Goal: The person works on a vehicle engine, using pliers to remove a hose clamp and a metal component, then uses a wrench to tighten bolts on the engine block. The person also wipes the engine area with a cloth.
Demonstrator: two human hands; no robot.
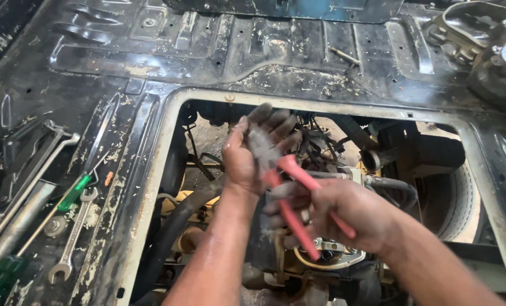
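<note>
over engine opening, red-handled pliers (289,190) in both hands, nose up-left

You hold pliers (289,187) with red-sleeved handles and a dull grey metal head. They sit over the opening (321,198) in the black floor panel, near its middle and above the parts showing through it. The head points up and to the left, and the handles slant down to the right. The head lies against your left palm, partly blurred, so the jaw's set cannot be told. The two handles are spread apart in a narrow V. One runs down toward the bottom of the opening, its tip free; the other passes under your right fingers and comes out beyond them.
</note>
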